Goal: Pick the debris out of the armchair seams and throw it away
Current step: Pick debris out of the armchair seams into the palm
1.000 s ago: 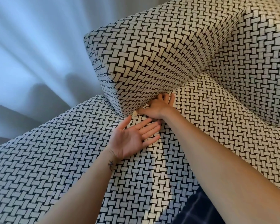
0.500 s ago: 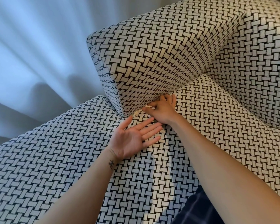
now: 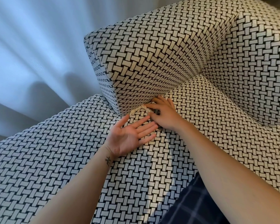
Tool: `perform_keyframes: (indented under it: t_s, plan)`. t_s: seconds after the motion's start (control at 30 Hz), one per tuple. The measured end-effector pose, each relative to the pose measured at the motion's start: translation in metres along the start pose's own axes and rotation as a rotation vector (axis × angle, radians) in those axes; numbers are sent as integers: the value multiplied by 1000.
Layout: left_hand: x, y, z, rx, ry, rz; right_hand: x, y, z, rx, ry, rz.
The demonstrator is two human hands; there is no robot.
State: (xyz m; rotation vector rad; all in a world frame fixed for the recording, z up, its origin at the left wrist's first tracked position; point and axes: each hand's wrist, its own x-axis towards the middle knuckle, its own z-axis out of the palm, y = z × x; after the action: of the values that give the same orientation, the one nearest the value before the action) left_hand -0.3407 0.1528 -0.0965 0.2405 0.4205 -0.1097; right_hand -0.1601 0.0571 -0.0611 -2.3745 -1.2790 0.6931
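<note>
My R hand [image 3: 164, 115] is at the seam w/ fingers curled, thumb & index pinching the debris [image 3: 141, 109]: a pale, crumpled, crinkly scrap, partly out of the gap where the armrest [image 3: 152, 54] meets the seat cushion [image 3: 55, 159]. My L hand [image 3: 128, 138] lies just beside it, palm up, fingers straight & spread, holding nothing, its back on the cushion. Small dark tattoo [image 3: 108, 160] on L wrist, can't read it. Armchair fabric = black-&-white basketweave. Pale curtain [image 3: 31, 46] behind, to the left; dark checked cloth [image 3: 196, 206] at bottom edge.
</note>
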Motion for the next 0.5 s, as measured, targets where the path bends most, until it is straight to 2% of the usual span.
perform_keyframes:
  t_s: [0.13, 0.27, 0.4, 0.5]
  plan:
    - [0, 0, 2, -29, 26, -11, -10, 2, -8, 34, -7, -31]
    - [0, 0, 5, -40, 53, 3, -18, 0, -15, 51, 58, -40]
    - [-1, 1, 8, -35, 51, 1, -18, -5, -20, 225, 117, 32]
    - [-1, 1, 7, -27, 44, 5, -6, -6, -17, 54, 33, 13]
